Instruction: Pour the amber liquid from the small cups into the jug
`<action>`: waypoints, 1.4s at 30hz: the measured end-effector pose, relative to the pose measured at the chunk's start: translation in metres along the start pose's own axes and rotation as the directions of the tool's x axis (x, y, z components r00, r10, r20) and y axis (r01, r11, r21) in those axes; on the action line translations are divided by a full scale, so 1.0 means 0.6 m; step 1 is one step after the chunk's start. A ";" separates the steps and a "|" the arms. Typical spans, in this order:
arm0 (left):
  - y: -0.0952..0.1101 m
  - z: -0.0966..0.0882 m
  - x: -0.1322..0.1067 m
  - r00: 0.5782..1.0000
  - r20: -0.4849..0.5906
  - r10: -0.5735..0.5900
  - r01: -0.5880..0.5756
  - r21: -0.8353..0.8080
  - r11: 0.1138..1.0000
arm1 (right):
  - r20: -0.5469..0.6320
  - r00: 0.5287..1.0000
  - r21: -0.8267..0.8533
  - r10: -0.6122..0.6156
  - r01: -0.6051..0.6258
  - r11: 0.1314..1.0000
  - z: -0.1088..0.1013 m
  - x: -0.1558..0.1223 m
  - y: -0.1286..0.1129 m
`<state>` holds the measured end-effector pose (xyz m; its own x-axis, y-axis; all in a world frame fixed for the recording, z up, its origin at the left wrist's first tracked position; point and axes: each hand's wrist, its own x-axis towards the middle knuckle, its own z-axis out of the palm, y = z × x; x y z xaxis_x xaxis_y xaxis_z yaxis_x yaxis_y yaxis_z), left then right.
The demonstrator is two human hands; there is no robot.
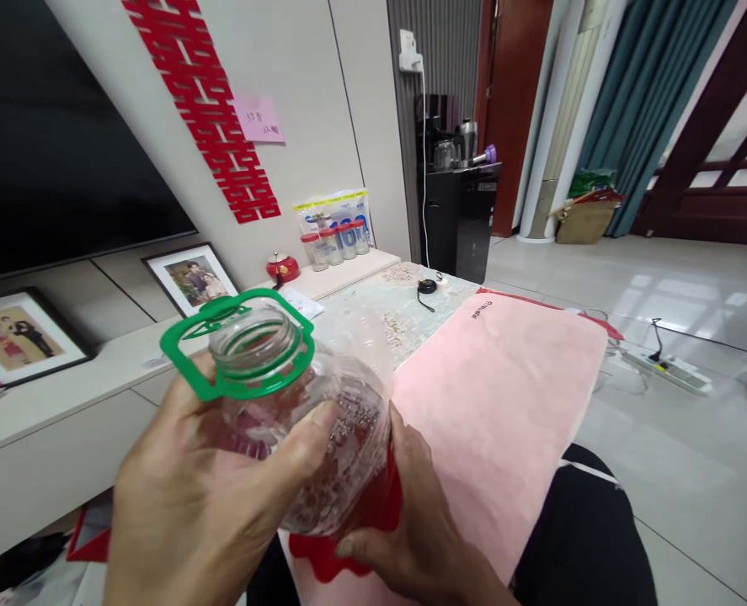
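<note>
A clear plastic jug (348,421) with a green carry handle (272,383) round its open neck is tilted in front of me. My left hand (215,480) wraps round its neck end, the thumb lying across the side. Round the lower end of the jug closes my right hand (411,513). Water drops or bubbles show on the jug's wall. Something red (322,555) is visible beneath and behind the jug; I cannot make out what it is. A pink cloth (499,379) is spread out under and beyond the hands.
Framed photos (194,279) and a red pot (283,268) stand on the white cabinet, with several red-lidded jars (335,244). A black tape measure (427,287) lies on the patterned table cover (360,295). A power strip (667,366) is on the floor at right.
</note>
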<state>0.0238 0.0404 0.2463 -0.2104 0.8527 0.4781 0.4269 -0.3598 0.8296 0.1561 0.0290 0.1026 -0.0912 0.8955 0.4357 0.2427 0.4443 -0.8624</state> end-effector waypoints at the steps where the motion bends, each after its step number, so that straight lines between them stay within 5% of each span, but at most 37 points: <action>1: 0.012 0.004 0.002 0.999 0.014 0.030 -0.029 -0.017 0.999 | -0.034 0.999 0.043 0.002 -0.001 0.999 -0.006 -0.004 0.000; 7: 0.047 0.073 0.020 0.975 0.200 0.095 -0.033 -0.292 0.956 | -0.178 0.983 0.249 0.048 -0.003 0.969 -0.063 -0.030 0.037; 10: 0.038 0.127 0.028 0.951 0.252 0.178 -0.091 -0.321 0.943 | -0.276 0.957 0.228 0.088 -0.024 0.973 -0.099 -0.039 0.069; 14: 0.013 0.195 0.037 0.901 0.387 0.195 -0.019 -0.413 0.911 | -0.363 0.924 0.170 0.121 -0.062 0.984 -0.131 -0.045 0.116; 24: -0.035 0.270 0.075 0.798 0.498 0.340 -0.050 -0.508 0.860 | -0.532 0.831 0.061 0.160 -0.151 0.987 -0.129 -0.028 0.179; 36: -0.094 0.290 0.098 0.715 0.553 0.427 -0.076 -0.546 0.834 | -0.497 0.847 0.113 0.188 -0.152 0.982 -0.122 -0.025 0.186; 39: -0.098 0.271 0.101 0.649 0.625 0.434 -0.078 -0.512 0.855 | -0.497 0.840 0.150 0.216 -0.162 0.975 -0.127 -0.029 0.183; 42: -0.097 0.219 0.099 0.644 0.685 0.340 -0.048 -0.408 0.912 | -0.511 0.831 0.219 0.219 -0.121 0.968 -0.132 -0.031 0.178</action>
<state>0.1019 0.1614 0.1887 0.6124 0.6860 0.3928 0.0404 -0.5234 0.8511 0.2604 0.0576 0.0230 0.4705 0.8282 0.3046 0.0349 0.3275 -0.9442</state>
